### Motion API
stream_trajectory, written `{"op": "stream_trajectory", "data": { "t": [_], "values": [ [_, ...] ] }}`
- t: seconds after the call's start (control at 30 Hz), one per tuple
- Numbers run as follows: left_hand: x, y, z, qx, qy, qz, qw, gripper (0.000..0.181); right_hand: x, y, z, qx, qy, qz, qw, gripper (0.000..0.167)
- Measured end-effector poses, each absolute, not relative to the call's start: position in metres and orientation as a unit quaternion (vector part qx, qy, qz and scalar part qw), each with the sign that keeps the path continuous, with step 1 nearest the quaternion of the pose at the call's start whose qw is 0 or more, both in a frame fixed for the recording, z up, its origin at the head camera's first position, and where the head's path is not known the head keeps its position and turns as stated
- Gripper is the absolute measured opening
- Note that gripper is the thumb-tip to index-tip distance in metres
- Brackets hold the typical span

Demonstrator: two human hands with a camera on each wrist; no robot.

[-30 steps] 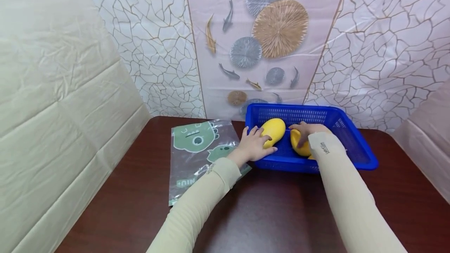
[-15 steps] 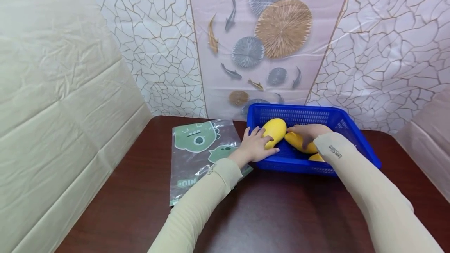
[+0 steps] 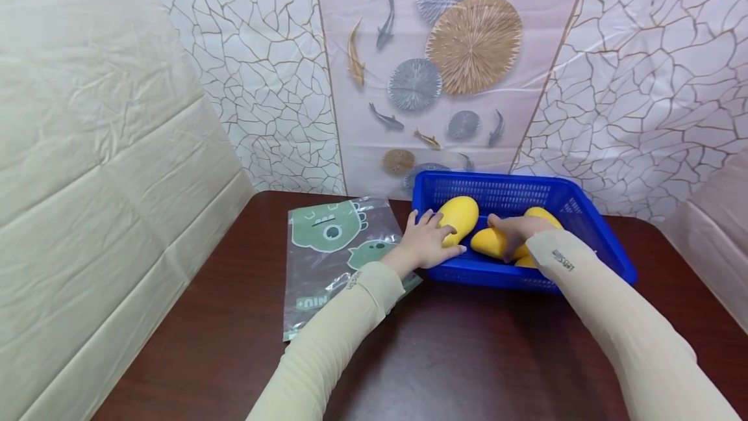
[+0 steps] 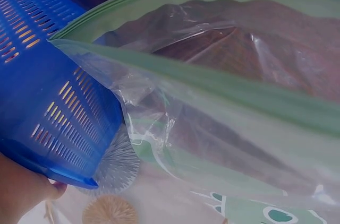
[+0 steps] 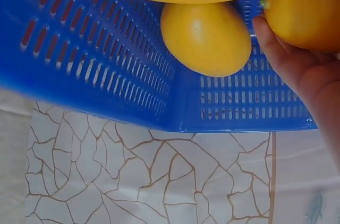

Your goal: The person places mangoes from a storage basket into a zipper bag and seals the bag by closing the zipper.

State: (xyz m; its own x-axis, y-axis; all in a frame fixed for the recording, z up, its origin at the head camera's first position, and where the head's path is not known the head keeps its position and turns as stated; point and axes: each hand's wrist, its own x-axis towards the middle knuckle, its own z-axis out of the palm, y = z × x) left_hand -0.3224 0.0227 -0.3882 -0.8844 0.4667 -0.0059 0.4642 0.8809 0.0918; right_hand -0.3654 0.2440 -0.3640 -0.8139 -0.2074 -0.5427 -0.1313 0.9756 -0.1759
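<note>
In the head view my left hand (image 3: 428, 242) lies over the left rim of the blue basket (image 3: 485, 278), its spread fingers touching a yellow mango (image 3: 461, 216). My right hand (image 3: 514, 232) is inside the basket, its fingers around another mango (image 3: 487, 243). More yellow mangoes lie beside and under that hand, one (image 3: 543, 215) behind it. The right wrist view shows my right hand (image 5: 308, 75) against a mango (image 5: 305, 14), with two more mangoes close by. Only part of my left hand (image 4: 24, 189) appears at the basket's outer edge in the left wrist view.
A clear plastic bag (image 3: 327, 265) with green cartoon prints lies flat on the dark brown table (image 3: 444, 356), left of the basket. Its green-edged mouth (image 4: 212, 70) gapes in the left wrist view. Patterned cloth walls (image 3: 269, 83) stand behind the table and at both sides.
My right hand has shifted right within the basket and the mango under it has turned, uncovering other mangoes. My left hand stays at the left mango. The head view has shifted slightly.
</note>
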Motion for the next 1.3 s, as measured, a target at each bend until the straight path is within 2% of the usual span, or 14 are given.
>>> {"op": "stream_trajectory", "data": {
  "t": [0.17,0.43,0.57,0.7,0.9,1.3],
  "values": [
    [-0.323,0.023,-0.388,0.243,0.969,0.044,0.012,0.058,-0.37,0.244,-0.362,-0.124,0.953,-0.035,0.275,0.096],
    [-0.322,0.022,-0.387,0.241,0.97,0.036,0.013,0.059,-0.376,0.244,-0.347,-0.203,0.953,-0.003,0.223,0.073],
    [-0.321,0.022,-0.385,0.24,0.97,0.032,0.012,0.058,-0.378,0.246,-0.341,-0.237,0.955,0.007,0.176,0.063],
    [-0.321,0.022,-0.385,0.239,0.971,0.031,0.012,0.056,-0.379,0.25,-0.338,-0.253,0.957,0.011,0.138,0.066],
    [-0.322,0.022,-0.388,0.241,0.97,0.035,0.011,0.056,-0.376,0.255,-0.333,-0.253,0.959,-0.003,0.128,0.068],
    [-0.321,0.022,-0.389,0.244,0.969,0.036,0.004,0.051,-0.366,0.265,-0.33,-0.277,0.958,-0.026,0.07,0.068]
  ]
}}
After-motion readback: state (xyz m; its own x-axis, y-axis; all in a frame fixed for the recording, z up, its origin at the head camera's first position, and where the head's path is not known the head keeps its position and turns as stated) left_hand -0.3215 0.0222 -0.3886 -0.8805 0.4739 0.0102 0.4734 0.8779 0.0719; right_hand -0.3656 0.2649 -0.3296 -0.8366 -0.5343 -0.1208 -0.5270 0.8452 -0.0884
